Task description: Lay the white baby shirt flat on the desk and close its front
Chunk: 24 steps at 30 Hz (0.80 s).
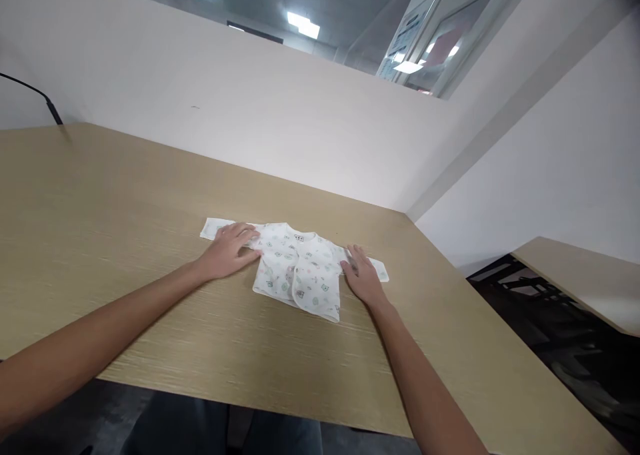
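Observation:
A small white baby shirt (300, 268) with a pale green and grey print lies spread on the table, its neckline toward the wall and both sleeves stretched out sideways. My left hand (233, 248) rests over the left sleeve near the shoulder, fingers apart. On the other side, my right hand (364, 276) lies over the right sleeve, its fingers spread and the cuff showing beyond them. Parts of both sleeves are hidden under the hands. The front edges of the shirt meet in a curved line down the middle.
The light wood table (150, 195) reaches a white wall (225, 122) at the back. A thin black cable (54, 112) hangs at the far left. To the right, beyond the table edge, is another wooden surface (585, 275) with dark metal parts below it.

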{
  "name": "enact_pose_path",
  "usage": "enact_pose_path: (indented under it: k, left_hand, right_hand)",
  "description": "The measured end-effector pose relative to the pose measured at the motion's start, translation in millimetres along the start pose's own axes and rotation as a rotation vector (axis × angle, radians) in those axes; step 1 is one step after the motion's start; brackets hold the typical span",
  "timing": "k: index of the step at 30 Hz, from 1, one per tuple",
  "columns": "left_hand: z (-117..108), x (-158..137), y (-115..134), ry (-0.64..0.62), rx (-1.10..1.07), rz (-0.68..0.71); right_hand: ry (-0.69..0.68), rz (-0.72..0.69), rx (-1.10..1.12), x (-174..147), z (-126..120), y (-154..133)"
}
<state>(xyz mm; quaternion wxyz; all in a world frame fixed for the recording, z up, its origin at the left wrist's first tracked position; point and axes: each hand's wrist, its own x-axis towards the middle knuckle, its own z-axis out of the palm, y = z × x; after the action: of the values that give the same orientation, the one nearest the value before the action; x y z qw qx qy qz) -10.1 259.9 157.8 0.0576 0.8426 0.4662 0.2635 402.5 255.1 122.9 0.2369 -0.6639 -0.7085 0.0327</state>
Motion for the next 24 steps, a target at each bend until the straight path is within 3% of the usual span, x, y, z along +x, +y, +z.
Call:
enact_pose_path:
  k: [2, 4, 8, 12, 15, 20, 22, 24]
  left_hand:
    - [-4.6, -6.1, 20.9, -0.03, -0.087, 0.25]
    - [-4.9, -12.5, 38.0, -0.113, -0.116, 0.441]
    - [5.2, -19.6, 48.6, -0.158, -0.08, 0.598]
    - [4.1, -17.2, 44.1, -0.124, -0.101, 0.594]
    - [-15.8, -15.5, 44.6, -0.124, -0.195, 0.521]
    - [-55.0, -16.5, 49.8, -0.318, -0.348, 0.462]
    - [-58.0, -15.7, 47.7, -0.407, -0.425, 0.435]
    - [-50.8, -13.5, 40.4, -0.388, -0.46, 0.351]
  right_hand:
    - [0.094, -0.061, 0.086, -2.9, 0.9, -14.2]
    - [0.103, -0.12, 0.139, -6.3, 3.3, -30.3]
    - [-0.067, -0.236, 0.145, -10.8, 12.3, -52.3]
    - [-0.213, -0.26, 0.044, -9.6, 19.9, -52.2]
    - [-0.241, -0.253, -0.011, -8.1, 21.8, -48.8]
    - [-0.258, -0.24, -0.042, -8.2, 21.1, -49.5]
    - [-0.265, -0.241, -0.044, -8.0, 20.9, -49.2]
    - [-0.281, -0.239, -0.04, -7.4, 21.0, -48.0]
